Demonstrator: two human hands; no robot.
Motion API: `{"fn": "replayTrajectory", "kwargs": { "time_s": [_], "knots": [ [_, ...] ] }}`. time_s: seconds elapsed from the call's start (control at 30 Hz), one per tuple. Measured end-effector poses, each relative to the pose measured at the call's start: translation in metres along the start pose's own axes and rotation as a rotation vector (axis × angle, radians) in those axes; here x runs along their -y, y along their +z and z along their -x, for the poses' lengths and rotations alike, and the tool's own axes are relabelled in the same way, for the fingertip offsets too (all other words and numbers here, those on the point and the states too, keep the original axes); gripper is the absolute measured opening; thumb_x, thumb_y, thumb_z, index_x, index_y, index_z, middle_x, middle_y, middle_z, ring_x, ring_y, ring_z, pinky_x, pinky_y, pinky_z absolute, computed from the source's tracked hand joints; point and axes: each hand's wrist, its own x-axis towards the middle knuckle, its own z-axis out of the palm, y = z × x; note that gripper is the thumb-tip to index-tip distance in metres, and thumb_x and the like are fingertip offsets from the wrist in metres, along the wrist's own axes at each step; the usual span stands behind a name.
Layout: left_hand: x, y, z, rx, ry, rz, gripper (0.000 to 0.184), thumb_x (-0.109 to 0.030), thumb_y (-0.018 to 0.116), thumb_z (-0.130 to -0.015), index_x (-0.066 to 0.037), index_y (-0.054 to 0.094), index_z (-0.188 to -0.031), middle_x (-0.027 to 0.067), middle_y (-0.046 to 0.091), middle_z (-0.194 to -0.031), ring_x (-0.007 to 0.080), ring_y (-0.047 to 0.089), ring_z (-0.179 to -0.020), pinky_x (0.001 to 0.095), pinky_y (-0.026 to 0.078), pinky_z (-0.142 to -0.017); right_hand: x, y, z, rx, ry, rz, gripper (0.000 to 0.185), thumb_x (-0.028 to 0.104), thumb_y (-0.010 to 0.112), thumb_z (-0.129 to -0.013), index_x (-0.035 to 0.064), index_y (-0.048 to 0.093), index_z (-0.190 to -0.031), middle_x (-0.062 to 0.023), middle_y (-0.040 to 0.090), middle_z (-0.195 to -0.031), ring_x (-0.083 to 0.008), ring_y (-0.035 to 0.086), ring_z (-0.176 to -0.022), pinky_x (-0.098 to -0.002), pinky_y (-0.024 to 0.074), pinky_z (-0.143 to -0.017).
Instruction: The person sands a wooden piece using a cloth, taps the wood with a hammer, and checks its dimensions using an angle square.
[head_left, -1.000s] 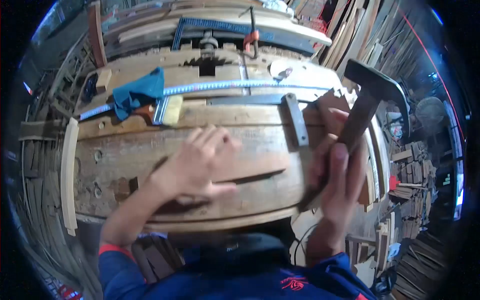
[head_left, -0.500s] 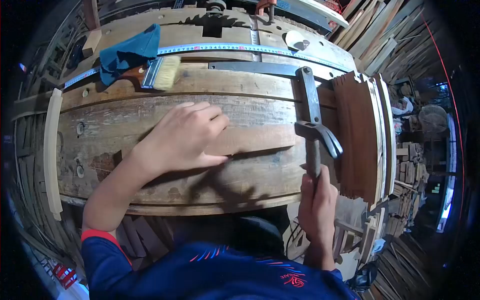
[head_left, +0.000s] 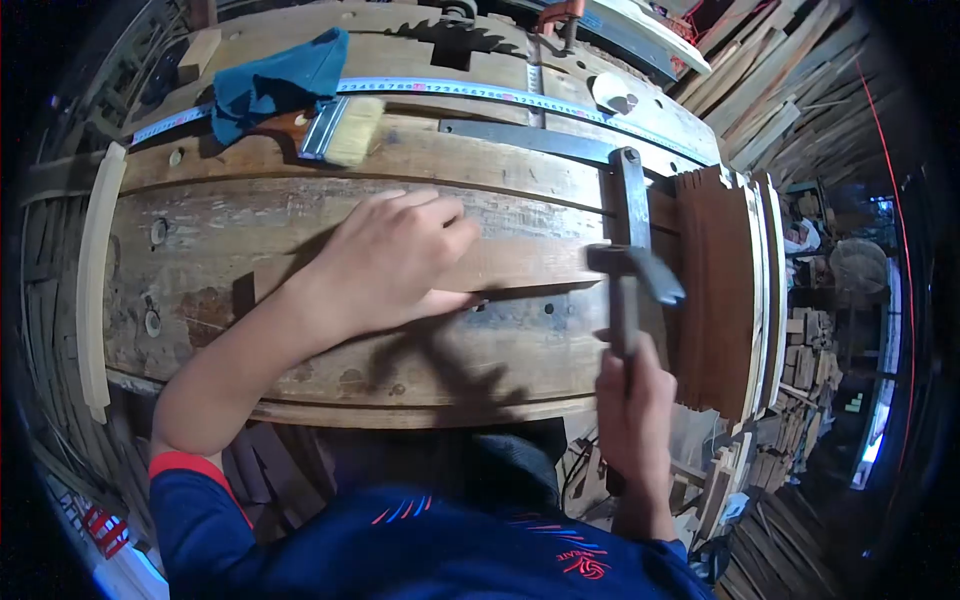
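Observation:
My left hand (head_left: 395, 255) is closed over a flat wooden strip (head_left: 535, 264) lying on the workbench (head_left: 240, 235). The thumb lies along its near edge, and the fingers curl over the far side. A claw hammer (head_left: 624, 300) is upright in my right hand (head_left: 636, 405), gripped round the handle. In the view the hammer's head overlaps the strip's right end; contact cannot be made out. Just beyond the head is a hinged pair of flat metal bars (head_left: 631, 195), joined by a bolt.
A brush (head_left: 352, 132) with pale bristles lies at the back beside a blue cloth (head_left: 280, 85). A measuring tape (head_left: 470, 92) runs across the bench. Stacked brown boards (head_left: 715, 295) stand at the right edge, and a pale wooden bar (head_left: 95, 290) at the left end.
The view has shifted slightly, so the bench appears farther right. Relative to the strip, the hammer head has come left to its end. My left hand keeps its hold.

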Motion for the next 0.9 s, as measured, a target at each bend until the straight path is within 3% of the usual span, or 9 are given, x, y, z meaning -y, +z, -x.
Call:
{"fn": "replayTrajectory", "kwargs": {
  "time_s": [0.27,0.3,0.33,0.4,0.47,0.5,0.63,0.77,0.9],
  "knots": [
    [0.0,0.004,0.001,-0.027,0.041,-0.061,0.051,-0.032,0.087,-0.075,-0.004,0.07,-0.114,0.0127,0.067,-0.104,0.0331,0.067,-0.101,0.0439,0.054,-0.09,0.019,-0.004,-0.017,0.196,0.121,-0.051,0.022,0.019,0.055,-0.107,-0.0025,0.056,-0.108,-0.0316,0.062,-0.072,-0.0551,0.061,-0.07,-0.0551,0.0475,-0.062],
    [0.003,0.008,0.0,-0.065,0.056,-0.082,0.049,-0.033,0.083,-0.081,-0.003,0.071,-0.117,0.0127,0.067,-0.104,0.033,0.067,-0.099,0.0439,0.055,-0.09,0.022,-0.003,-0.011,0.111,0.076,-0.098,0.02,0.016,0.051,-0.108,0.0005,0.062,-0.108,-0.0037,0.05,-0.055,-0.01,0.049,-0.05,-0.0327,0.0377,-0.048],
    [0.003,0.011,0.001,-0.061,0.046,-0.061,0.048,-0.034,0.082,-0.082,-0.003,0.07,-0.116,0.0126,0.067,-0.104,0.0331,0.067,-0.099,0.0441,0.055,-0.089,0.034,-0.004,-0.007,0.04,0.044,-0.155,0.02,0.016,0.05,-0.108,0.0007,0.062,-0.109,-0.0019,0.049,-0.057,-0.0062,0.047,-0.053,-0.0309,0.036,-0.048],
    [0.003,0.011,-0.001,-0.073,0.037,-0.03,0.046,-0.037,0.08,-0.086,-0.003,0.07,-0.116,0.0124,0.068,-0.103,0.0332,0.068,-0.098,0.0446,0.056,-0.087,0.029,0.008,-0.011,-0.041,-0.082,-0.065,0.02,0.017,0.051,-0.108,0.0003,0.062,-0.109,-0.0084,0.052,-0.058,-0.0154,0.051,-0.049,-0.0355,0.0377,-0.048],
    [0.0,0.009,-0.001,-0.08,0.019,-0.039,0.056,-0.047,0.084,-0.08,-0.003,0.068,-0.111,0.0127,0.068,-0.102,0.0336,0.068,-0.099,0.0454,0.056,-0.087,0.022,0.016,-0.026,0.173,-0.01,0.17,0.021,0.016,0.055,-0.107,-0.0035,0.055,-0.116,-0.0291,0.063,-0.068,-0.0535,0.064,-0.068,-0.0523,0.0493,-0.057],
    [-0.002,0.002,-0.001,-0.052,-0.008,-0.055,0.057,-0.047,0.085,-0.078,-0.003,0.068,-0.11,0.0131,0.068,-0.101,0.0337,0.069,-0.099,0.0455,0.056,-0.087,0.015,0.019,-0.03,0.146,-0.059,0.102,0.018,0.015,0.055,-0.107,-0.0026,0.053,-0.11,-0.0309,0.062,-0.068,-0.0543,0.062,-0.066,-0.0537,0.0482,-0.056],
    [0.018,-0.02,-0.001,0.101,-0.053,0.063,0.055,-0.036,0.089,-0.071,-0.003,0.066,-0.109,0.0162,0.069,-0.102,0.0341,0.069,-0.101,0.0448,0.057,-0.088,0.034,0.0,-0.02,0.05,0.016,0.001,0.02,0.017,0.055,-0.107,-0.0018,0.051,-0.104,-0.0317,0.061,-0.069,-0.0544,0.062,-0.067,-0.0546,0.0467,-0.058],
    [0.021,-0.015,-0.002,0.015,-0.041,0.111,0.052,-0.027,0.087,-0.072,-0.003,0.068,-0.114,0.0158,0.071,-0.106,0.0344,0.069,-0.103,0.0443,0.056,-0.091,0.005,0.028,-0.025,0.018,-0.228,0.147,0.021,0.019,0.056,-0.107,-0.0009,0.061,-0.109,-0.0143,0.056,-0.059,-0.022,0.056,-0.051,-0.0389,0.0429,-0.052],
    [0.022,-0.004,-0.006,-0.049,-0.052,-0.007,0.063,-0.026,0.087,-0.074,-0.005,0.064,-0.13,0.0166,0.07,-0.107,0.0353,0.068,-0.104,0.0433,0.055,-0.095,0.025,0.026,-0.022,0.063,-0.014,-0.079,0.023,0.023,0.053,-0.109,0.0008,0.06,-0.11,-0.0071,0.055,-0.057,-0.0153,0.052,-0.049,-0.0361,0.0413,-0.05]
  ]
}}
